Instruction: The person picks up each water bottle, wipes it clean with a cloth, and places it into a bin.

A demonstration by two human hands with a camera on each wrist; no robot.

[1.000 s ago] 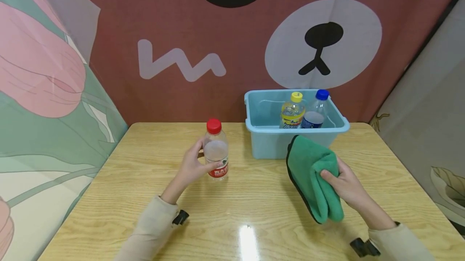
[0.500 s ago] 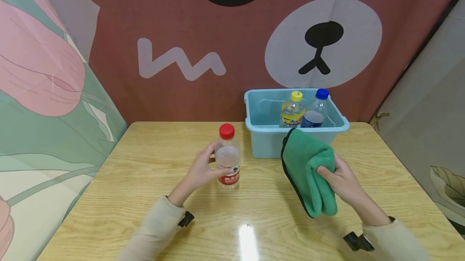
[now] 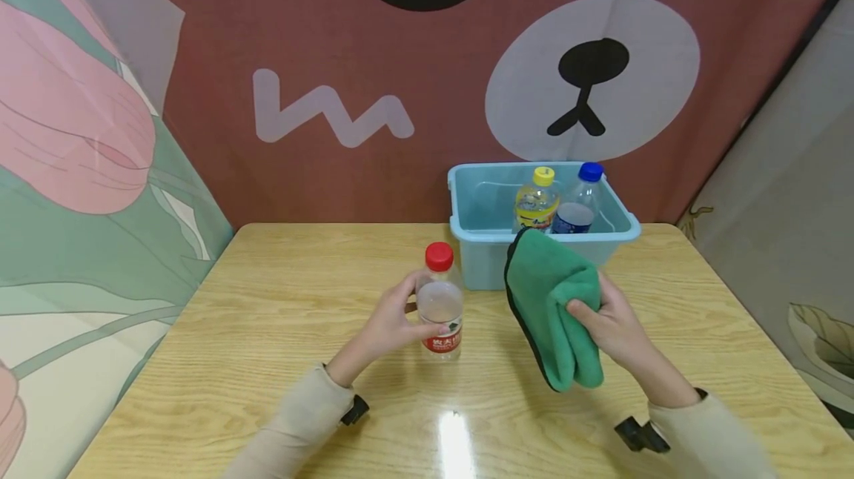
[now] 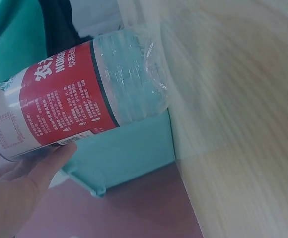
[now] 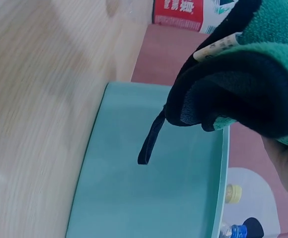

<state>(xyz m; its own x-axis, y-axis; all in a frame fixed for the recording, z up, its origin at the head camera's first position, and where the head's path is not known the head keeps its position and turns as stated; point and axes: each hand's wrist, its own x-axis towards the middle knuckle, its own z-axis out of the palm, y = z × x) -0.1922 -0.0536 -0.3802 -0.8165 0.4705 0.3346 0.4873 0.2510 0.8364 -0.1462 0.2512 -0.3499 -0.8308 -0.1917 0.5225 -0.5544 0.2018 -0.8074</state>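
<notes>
My left hand [image 3: 399, 322] grips a clear plastic bottle [image 3: 440, 308] with a red cap and a red and white label. The bottle is upright, its base close over the wooden table in the left wrist view. My right hand [image 3: 614, 325] holds a folded green towel [image 3: 550, 301] with black edging, thumb on the near side. In the right wrist view a black loop hangs from the towel [image 5: 278, 49], which hides part of the fingers. In the head view the towel overlaps the front of a light blue bin [image 3: 487, 260].
Inside the bin stand a bottle with a yellow cap [image 3: 537, 201] and one with a blue cap [image 3: 577, 205]. The wooden table [image 3: 287, 279] ends at a red printed curtain [image 3: 333, 182] behind. Patterned cloth hangs at both sides.
My left hand has carried the red-capped bottle to the right and nearer to me. My right hand has shifted a little left with the towel. The bin stays put.
</notes>
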